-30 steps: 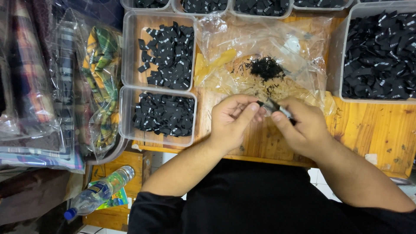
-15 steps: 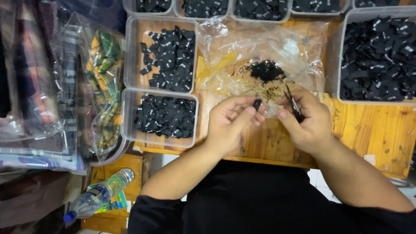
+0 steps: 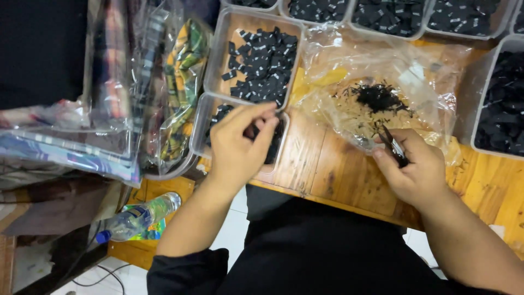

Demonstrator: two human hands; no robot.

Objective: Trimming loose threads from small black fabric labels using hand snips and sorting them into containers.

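My left hand (image 3: 238, 146) reaches over the nearer clear plastic tray (image 3: 203, 131) of small black pieces, fingers pinched together above them; whether a piece is between the fingertips is hidden. My right hand (image 3: 417, 169) rests on the wooden table (image 3: 327, 164) and grips small dark scissors (image 3: 394, 146), blades pointing up toward a clear plastic bag (image 3: 382, 82). On that bag lies a little heap of black trimmings (image 3: 376, 98). A second tray (image 3: 256, 54) of black pieces stands just behind the first.
More trays of black pieces line the back (image 3: 382, 16) and right edge (image 3: 499, 104). Clear bags of folded patterned fabric (image 3: 109, 98) pile up at the left. A plastic water bottle (image 3: 136, 218) lies on a low surface below the table edge.
My left hand has moved left, away from the right hand, to the near tray of black pieces. My right hand stays by the bag with the scissors.
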